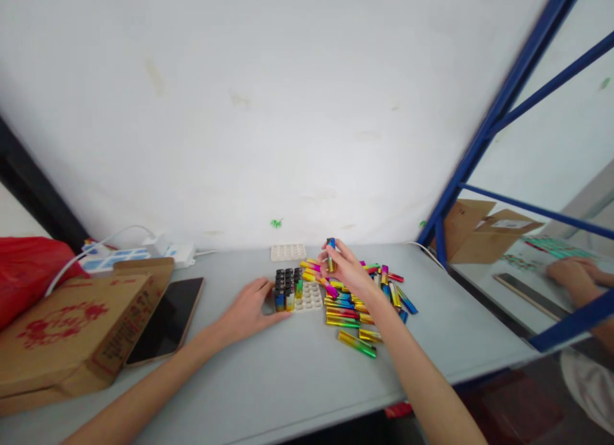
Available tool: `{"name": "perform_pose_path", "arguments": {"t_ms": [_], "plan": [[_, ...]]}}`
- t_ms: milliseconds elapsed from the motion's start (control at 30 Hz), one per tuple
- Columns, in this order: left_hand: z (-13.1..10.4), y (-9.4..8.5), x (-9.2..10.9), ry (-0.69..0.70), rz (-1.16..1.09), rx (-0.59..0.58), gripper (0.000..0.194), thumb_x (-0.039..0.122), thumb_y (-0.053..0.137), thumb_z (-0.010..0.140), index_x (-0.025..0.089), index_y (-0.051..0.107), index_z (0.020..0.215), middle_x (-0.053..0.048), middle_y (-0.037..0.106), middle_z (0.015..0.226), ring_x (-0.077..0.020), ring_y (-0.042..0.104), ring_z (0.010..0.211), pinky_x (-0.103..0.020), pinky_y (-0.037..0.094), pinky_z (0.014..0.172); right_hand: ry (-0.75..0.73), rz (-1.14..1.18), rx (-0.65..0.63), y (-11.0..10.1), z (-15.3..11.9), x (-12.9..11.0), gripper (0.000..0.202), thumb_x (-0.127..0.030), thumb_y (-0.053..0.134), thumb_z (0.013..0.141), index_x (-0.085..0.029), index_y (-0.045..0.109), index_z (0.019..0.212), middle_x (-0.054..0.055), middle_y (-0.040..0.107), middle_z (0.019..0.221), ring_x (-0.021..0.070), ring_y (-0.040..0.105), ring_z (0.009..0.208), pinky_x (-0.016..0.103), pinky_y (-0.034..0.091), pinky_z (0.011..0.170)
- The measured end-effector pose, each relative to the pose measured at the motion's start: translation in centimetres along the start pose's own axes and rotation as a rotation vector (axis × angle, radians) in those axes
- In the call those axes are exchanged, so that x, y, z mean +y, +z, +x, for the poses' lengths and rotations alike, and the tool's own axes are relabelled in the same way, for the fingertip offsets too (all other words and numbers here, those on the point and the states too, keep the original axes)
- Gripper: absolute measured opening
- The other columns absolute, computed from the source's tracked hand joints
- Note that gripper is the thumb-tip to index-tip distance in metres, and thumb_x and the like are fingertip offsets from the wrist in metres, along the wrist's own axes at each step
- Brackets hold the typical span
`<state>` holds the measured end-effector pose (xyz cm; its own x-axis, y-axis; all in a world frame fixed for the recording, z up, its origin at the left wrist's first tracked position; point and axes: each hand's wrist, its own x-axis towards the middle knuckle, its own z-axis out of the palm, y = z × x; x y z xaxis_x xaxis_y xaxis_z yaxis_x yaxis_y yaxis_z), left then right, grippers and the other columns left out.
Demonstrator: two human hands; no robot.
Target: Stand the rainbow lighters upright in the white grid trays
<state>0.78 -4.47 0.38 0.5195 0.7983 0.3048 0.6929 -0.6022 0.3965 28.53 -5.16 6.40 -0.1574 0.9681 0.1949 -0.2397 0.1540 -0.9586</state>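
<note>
My right hand (pixel 346 266) is raised above a pile of shiny tubes, with a blue and gold tube (pixel 331 256) pinched upright between thumb and fingers. Left of it, a white tray with round holes (pixel 311 298) lies on the table. Several rows of black-topped tubes (pixel 286 285) stand upright in its left part; a green and yellow one (pixel 299 290) is at their right edge. My left hand (pixel 252 307) lies beside the tray's left end, thumb stretched along the front and fingers spread. The loose metallic tubes (pixel 345 314) lie right of the tray, partly behind my right forearm.
A second white tray (pixel 288 252) lies near the wall. At the left are a cardboard box (pixel 71 336), a dark tablet or phone (pixel 167 320), a power strip (pixel 177 253) and a red bag (pixel 29 272). A blue metal frame (pixel 480 141) borders the right, with another person's hands (pixel 570 272) beyond it.
</note>
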Motion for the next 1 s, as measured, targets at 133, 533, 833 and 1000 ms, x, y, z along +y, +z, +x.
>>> {"name": "perform_pose_path", "arguments": {"t_ms": [133,533,833,1000], "plan": [[0.5,-0.3,-0.1,0.006,-0.007,-0.034,0.053,0.073,0.075,0.079,0.022,0.064,0.092,-0.008,0.071,0.097,-0.0281,0.068,0.087,-0.039,0.055,0.08,0.065,-0.113,-0.051,1.7,1.0,2.3,0.055,-0.076,0.074,0.085,-0.026,0.055,0.097,-0.011,0.043,0.065,0.0073,0.031,0.047,0.019,0.031,0.044],[0.9,0.1,-0.9,0.004,0.013,-0.045,0.059,0.075,0.078,0.073,0.023,0.062,0.095,-0.007,0.073,0.099,-0.0287,0.069,0.088,-0.037,0.053,0.08,-0.208,-0.738,0.237,2.4,-1.1,5.7,0.051,-0.061,0.055,0.101,-0.022,0.057,0.068,-0.002,0.056,0.064,0.018,0.049,0.065,0.03,0.04,0.064],[0.8,0.2,-1.0,0.009,0.017,-0.063,0.059,0.076,0.077,0.077,0.023,0.06,0.096,-0.007,0.071,0.099,-0.0291,0.068,0.089,-0.038,0.053,0.08,-0.217,-0.78,0.149,2.3,-1.8,4.7,0.045,-0.059,0.051,0.107,-0.021,0.067,0.09,0.002,0.07,0.08,0.021,0.062,0.075,0.032,0.049,0.073],[0.6,0.2,-1.0,0.016,-0.016,-0.053,0.058,0.074,0.079,0.077,0.023,0.062,0.098,-0.007,0.071,0.101,-0.0294,0.068,0.092,-0.038,0.053,0.082,-0.29,-0.9,-0.054,1.4,-2.1,3.7,0.043,-0.058,0.044,0.113,-0.021,0.067,0.107,0.007,0.073,0.098,0.0237,0.068,0.096,0.035,0.054,0.089]]}}
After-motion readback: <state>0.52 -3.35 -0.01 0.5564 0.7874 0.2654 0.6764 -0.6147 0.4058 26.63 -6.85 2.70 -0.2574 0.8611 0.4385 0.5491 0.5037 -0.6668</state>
